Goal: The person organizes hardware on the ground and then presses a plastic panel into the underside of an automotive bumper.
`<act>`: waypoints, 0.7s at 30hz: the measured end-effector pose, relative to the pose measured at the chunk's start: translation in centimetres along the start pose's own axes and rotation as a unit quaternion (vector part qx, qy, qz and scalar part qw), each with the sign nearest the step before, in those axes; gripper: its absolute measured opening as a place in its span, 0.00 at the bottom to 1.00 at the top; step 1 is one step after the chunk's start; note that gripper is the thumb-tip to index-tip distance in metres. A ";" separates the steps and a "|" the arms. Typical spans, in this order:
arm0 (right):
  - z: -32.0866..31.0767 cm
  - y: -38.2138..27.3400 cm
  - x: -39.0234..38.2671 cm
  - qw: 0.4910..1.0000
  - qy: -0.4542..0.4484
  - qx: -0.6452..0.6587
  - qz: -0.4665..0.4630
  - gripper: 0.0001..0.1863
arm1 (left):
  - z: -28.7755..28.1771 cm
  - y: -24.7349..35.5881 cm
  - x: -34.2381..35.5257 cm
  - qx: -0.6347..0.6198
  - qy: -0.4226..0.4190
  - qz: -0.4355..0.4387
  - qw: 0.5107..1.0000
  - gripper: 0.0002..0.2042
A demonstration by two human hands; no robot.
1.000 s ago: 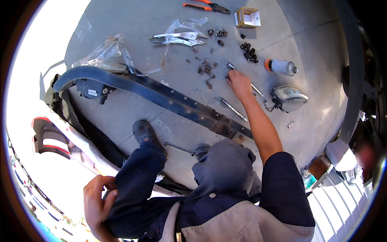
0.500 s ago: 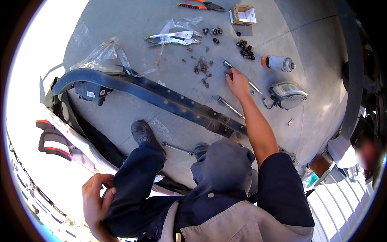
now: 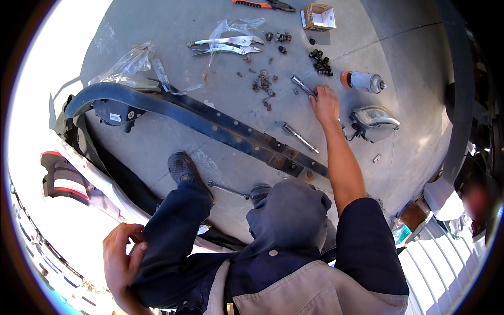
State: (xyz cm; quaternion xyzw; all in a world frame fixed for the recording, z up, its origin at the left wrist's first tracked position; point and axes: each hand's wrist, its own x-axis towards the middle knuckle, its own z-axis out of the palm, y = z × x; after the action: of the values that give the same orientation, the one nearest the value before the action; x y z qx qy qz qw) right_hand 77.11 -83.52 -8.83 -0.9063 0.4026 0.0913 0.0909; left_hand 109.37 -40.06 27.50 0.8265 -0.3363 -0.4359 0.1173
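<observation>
My right hand (image 3: 325,105) has its fingers on a long metal socket bar (image 3: 302,84) lying on the concrete, its lower part hidden by the hand. Just left of it sit small rusty bolts (image 3: 262,84); a second metal extension (image 3: 300,137) lies below. A spray can (image 3: 362,81) and a lamp unit (image 3: 374,123) are to its right. My left hand (image 3: 123,252) hangs beside my raised knee, fingers loosely curled and apart, nothing visible in it.
A long dark metal beam (image 3: 220,134) crosses before my feet, near a wrench (image 3: 228,190). Above are plastic bags (image 3: 128,65), locking pliers (image 3: 233,46), orange-handled pliers (image 3: 262,5), a small box (image 3: 317,16) and black nuts (image 3: 320,63). Car parts (image 3: 65,176) lie left.
My right hand has shifted rightward along the socket bar, uncovering more of its upper end. My left hand stays by my knee, slightly further left in the picture.
</observation>
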 end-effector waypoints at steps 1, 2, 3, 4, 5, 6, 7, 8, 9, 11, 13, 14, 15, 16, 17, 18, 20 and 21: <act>0.1 0.4 0.1 1.000 -0.001 -0.011 -0.009 0.14 | -0.1 0.1 0.1 -0.001 -0.001 0.000 1.000 0.11; 0.1 0.8 0.1 1.000 -0.001 -0.022 -0.017 0.13 | -0.1 0.1 0.2 0.000 -0.001 0.006 1.000 0.11; -0.3 0.5 0.2 1.000 -0.010 0.020 -0.008 0.13 | 0.0 0.1 0.2 0.001 0.000 0.008 1.000 0.11; -0.8 0.5 0.3 0.998 -0.019 0.062 0.002 0.13 | 0.0 0.0 0.1 0.001 0.000 0.010 1.000 0.11; -1.4 0.5 0.4 0.994 -0.027 0.103 0.012 0.13 | 0.0 0.0 0.1 0.003 0.001 0.009 1.000 0.11; -2.4 0.1 0.2 0.987 -0.034 0.153 0.023 0.14 | 0.1 -0.2 0.0 0.003 0.001 0.007 1.000 0.11; -3.5 -0.7 -0.1 0.978 -0.042 0.204 0.033 0.15 | 0.2 -0.2 -0.2 0.003 0.002 0.003 1.000 0.11; -4.6 -1.6 -0.4 0.965 -0.050 0.253 0.044 0.15 | 0.2 -0.3 -0.2 0.003 0.001 0.003 1.000 0.11; -6.3 -2.4 -0.8 0.935 -0.115 0.326 0.074 0.16 | 0.1 -0.3 -0.2 0.003 -0.001 0.003 1.000 0.11; -9.3 -3.5 -1.3 0.846 -0.236 0.459 0.135 0.18 | 0.1 -0.5 -0.3 0.004 -0.003 0.008 1.000 0.11; -9.3 -1.7 -1.6 0.703 -0.294 0.622 0.181 0.17 | 0.1 -0.7 -0.3 0.009 -0.005 0.015 1.000 0.11; -9.2 -1.0 -1.8 0.616 -0.317 0.693 0.200 0.17 | 0.1 -0.6 -0.3 0.000 0.000 0.010 1.000 0.12; -9.3 -1.6 -2.2 0.582 -0.251 0.744 0.210 0.16 | 0.1 -0.5 -0.2 -0.008 0.003 0.005 1.000 0.12; -9.4 -2.9 -2.8 0.543 -0.184 0.790 0.220 0.15 | 0.1 -0.4 -0.2 -0.014 0.006 -0.001 1.000 0.13; -9.3 -4.1 -3.2 0.499 -0.115 0.829 0.227 0.15 | 0.2 -0.4 -0.3 -0.014 0.005 -0.006 1.000 0.13; -9.3 -4.7 -3.2 0.516 -0.079 0.817 0.245 0.13 | 0.2 -0.5 -0.2 -0.013 0.004 -0.007 1.000 0.13; -7.4 -2.7 -2.8 0.610 -0.088 0.760 0.205 0.15 | 0.1 -0.4 -0.1 -0.012 0.003 -0.008 1.000 0.13; -6.9 -2.4 -2.6 0.654 -0.094 0.728 0.185 0.15 | 0.1 -0.4 -0.1 -0.013 0.002 -0.010 1.000 0.13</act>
State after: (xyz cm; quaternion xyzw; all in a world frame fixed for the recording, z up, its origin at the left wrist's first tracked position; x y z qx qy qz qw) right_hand 77.79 -81.75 -1.30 -0.4433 0.4887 -0.1312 0.7399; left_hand 109.46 -39.75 27.32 0.8292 -0.3222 -0.4395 0.1243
